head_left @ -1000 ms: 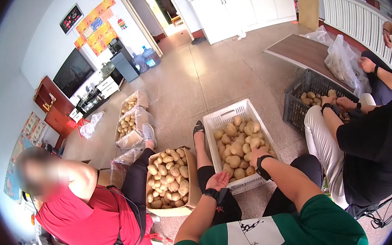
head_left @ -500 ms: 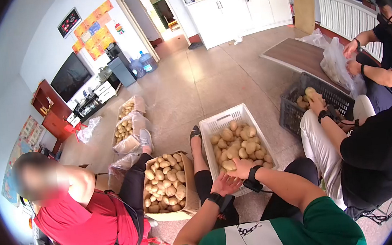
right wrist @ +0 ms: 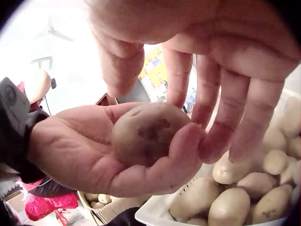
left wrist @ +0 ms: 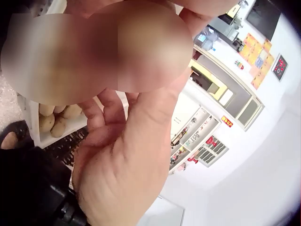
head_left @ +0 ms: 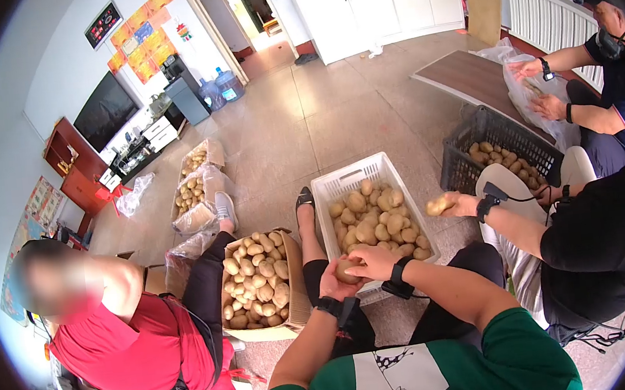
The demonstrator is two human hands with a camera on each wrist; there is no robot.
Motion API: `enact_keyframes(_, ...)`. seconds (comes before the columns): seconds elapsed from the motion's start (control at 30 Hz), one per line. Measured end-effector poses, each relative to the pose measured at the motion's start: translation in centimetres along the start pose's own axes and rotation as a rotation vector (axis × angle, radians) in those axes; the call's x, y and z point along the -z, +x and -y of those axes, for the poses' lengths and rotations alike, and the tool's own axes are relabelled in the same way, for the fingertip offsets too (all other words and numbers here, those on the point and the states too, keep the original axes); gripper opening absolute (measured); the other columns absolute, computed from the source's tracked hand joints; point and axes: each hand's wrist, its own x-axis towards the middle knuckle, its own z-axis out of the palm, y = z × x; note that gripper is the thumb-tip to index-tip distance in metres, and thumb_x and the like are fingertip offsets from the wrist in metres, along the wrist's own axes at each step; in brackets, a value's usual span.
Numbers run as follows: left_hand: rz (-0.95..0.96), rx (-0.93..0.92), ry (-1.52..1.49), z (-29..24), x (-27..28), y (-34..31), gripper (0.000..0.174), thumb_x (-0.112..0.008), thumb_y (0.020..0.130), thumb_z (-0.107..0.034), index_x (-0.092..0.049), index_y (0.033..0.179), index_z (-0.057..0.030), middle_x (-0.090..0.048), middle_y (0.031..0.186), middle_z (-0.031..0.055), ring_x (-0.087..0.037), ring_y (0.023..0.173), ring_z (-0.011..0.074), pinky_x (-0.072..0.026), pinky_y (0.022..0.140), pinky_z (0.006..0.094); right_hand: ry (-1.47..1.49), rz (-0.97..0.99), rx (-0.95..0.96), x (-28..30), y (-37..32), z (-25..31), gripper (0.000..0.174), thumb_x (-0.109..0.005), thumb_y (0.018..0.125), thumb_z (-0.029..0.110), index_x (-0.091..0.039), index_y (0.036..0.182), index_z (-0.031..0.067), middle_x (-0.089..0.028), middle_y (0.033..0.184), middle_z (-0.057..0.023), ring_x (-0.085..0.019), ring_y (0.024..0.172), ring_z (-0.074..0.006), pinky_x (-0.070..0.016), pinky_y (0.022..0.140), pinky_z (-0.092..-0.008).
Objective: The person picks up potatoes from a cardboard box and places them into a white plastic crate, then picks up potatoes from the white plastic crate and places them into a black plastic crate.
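A brown potato (head_left: 347,270) with dark patches lies in my upturned left hand (head_left: 336,283), above the near edge of the white crate (head_left: 343,183). In the right wrist view the fingers of my left hand (right wrist: 89,146) curl around that potato (right wrist: 148,134). My right hand (head_left: 374,263) is over it; in the right wrist view that hand (right wrist: 211,42) has its fingers extended downward, close behind the potato, the thumb apart from it. Blurring hides what my left hand (left wrist: 136,146) holds in the left wrist view. Many potatoes (head_left: 379,219) fill the crate.
Left of the crate stands a cardboard box of potatoes (head_left: 257,279), beside a person in red (head_left: 143,347). On the right, a person in black (head_left: 595,243) holds a potato (head_left: 440,205) near a black crate (head_left: 460,169). Behind them, another person handles a plastic bag (head_left: 524,92).
My right hand has brought a potato from the crate to my left hand, which now holds it. The person in black has moved a potato from the black crate toward the white one.
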Motion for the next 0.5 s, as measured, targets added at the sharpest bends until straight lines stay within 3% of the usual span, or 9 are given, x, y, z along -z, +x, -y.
enact_keyframes(0.13,-0.080,-0.019,-0.152,-1.8,2.0,0.0,0.032,-0.047,0.087,-0.034,-0.043,0.111,-0.0124,-0.050,0.110,0.0133,-0.049,0.099,0.0325,-0.0433,0.081,0.0484,0.003,-0.024,-0.010,-0.1,-0.1,0.1,0.031,-0.061,0.078,0.031,-0.058,0.091,0.0040,-0.062,0.079,-0.0126,-0.061,0.075,-0.0280,-0.0475,0.066,-0.0343)
enact_keyframes(0.17,-0.150,-0.092,-0.078,-2.1,1.5,-1.0,0.037,-0.052,0.084,-0.035,-0.044,0.109,-0.0087,-0.052,0.105,0.0119,-0.051,0.091,0.0298,-0.0457,0.075,0.0430,-0.017,-0.003,-0.034,-0.1,0.0,-0.3,0.031,-0.061,0.078,0.032,-0.059,0.090,0.0035,-0.062,0.079,-0.0125,-0.061,0.074,-0.0270,-0.0471,0.065,-0.0346)
enact_keyframes(0.27,-0.103,-0.030,-0.276,-4.6,4.1,-1.3,0.041,-0.054,0.083,-0.036,-0.046,0.105,-0.0030,-0.054,0.099,0.0101,-0.052,0.087,0.0271,-0.0468,0.070,0.0370,-0.039,0.046,-0.077,0.0,-0.1,-0.5,0.030,-0.061,0.079,0.032,-0.058,0.088,0.0029,-0.062,0.078,-0.0127,-0.061,0.072,-0.0262,-0.0463,0.064,-0.0351)
enact_keyframes(0.3,-0.135,-0.088,-0.266,-5.1,4.4,-1.7,0.044,-0.056,0.081,-0.038,-0.049,0.100,0.0013,-0.055,0.092,0.0080,-0.053,0.083,0.0244,-0.0470,0.064,0.0325,-0.051,0.069,-0.091,0.3,0.0,-0.5,0.030,-0.060,0.079,0.031,-0.058,0.087,0.0028,-0.062,0.078,-0.0131,-0.060,0.072,-0.0263,-0.0460,0.063,-0.0351)
enact_keyframes(0.47,-0.184,-0.169,-0.334,-9.0,9.6,-2.8,0.049,-0.052,0.080,-0.047,-0.051,0.097,-0.0008,-0.056,0.084,0.0090,-0.054,0.073,0.0217,-0.0457,0.057,0.0301,0.032,0.103,-0.132,0.5,0.2,-0.2,0.031,-0.059,0.079,0.032,-0.059,0.085,0.0026,-0.062,0.075,-0.0145,-0.060,0.073,-0.0287,-0.0460,0.064,-0.0364)
enact_keyframes(0.5,-0.069,-0.179,-0.157,-10.4,12.9,-2.3,0.050,-0.050,0.081,-0.049,-0.051,0.096,-0.0007,-0.056,0.084,0.0096,-0.053,0.070,0.0218,-0.0455,0.056,0.0303,0.031,0.104,-0.126,0.5,0.3,-0.2,0.030,-0.059,0.079,0.032,-0.060,0.085,0.0027,-0.062,0.075,-0.0145,-0.060,0.072,-0.0286,-0.0461,0.064,-0.0362)
